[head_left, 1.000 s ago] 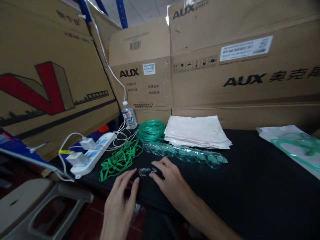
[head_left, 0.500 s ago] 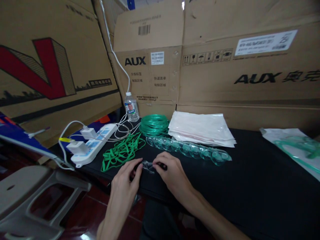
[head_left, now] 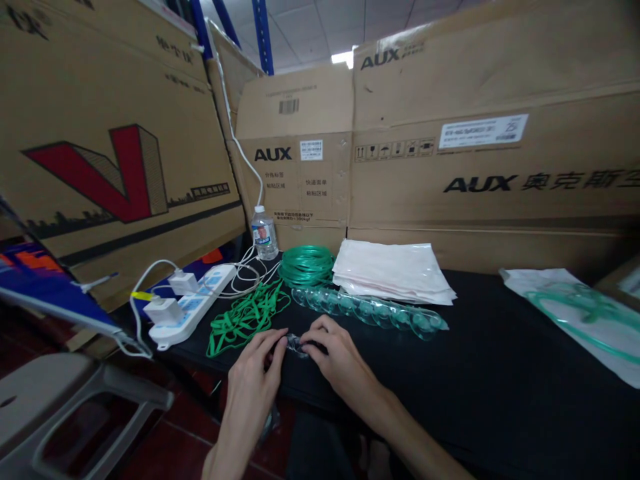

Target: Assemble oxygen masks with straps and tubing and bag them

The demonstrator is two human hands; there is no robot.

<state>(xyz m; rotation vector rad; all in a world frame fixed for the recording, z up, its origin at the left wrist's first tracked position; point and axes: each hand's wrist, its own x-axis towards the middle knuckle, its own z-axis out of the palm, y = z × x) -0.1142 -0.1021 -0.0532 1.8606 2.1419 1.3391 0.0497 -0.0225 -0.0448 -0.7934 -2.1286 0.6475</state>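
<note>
Between my hands, near the front edge of the black table [head_left: 480,380], is a small crinkled piece of clear plastic [head_left: 295,345]. My left hand [head_left: 257,363] pinches its left end between thumb and fingers. At the other end, my right hand [head_left: 337,357] has its thumb and fingertips closed on the same piece. Just beyond the hands lies a row of overlapping clear green mask shells [head_left: 367,310]. A tangle of green elastic straps [head_left: 247,317] lies to the left of it. Behind these sits a coil of green tubing [head_left: 306,265].
A stack of white pouches [head_left: 393,270] lies behind the mask shells. At left are a power strip [head_left: 193,310] with chargers and a water bottle [head_left: 265,235]. A bagged green tube set [head_left: 585,310] lies at right. Cardboard boxes [head_left: 295,220] wall the back; a stool [head_left: 65,393] stands lower left.
My view has tilted upward, showing more of the boxes and ceiling. Both hands keep their pinch on the clear plastic, with slightly less of it showing between the fingertips.
</note>
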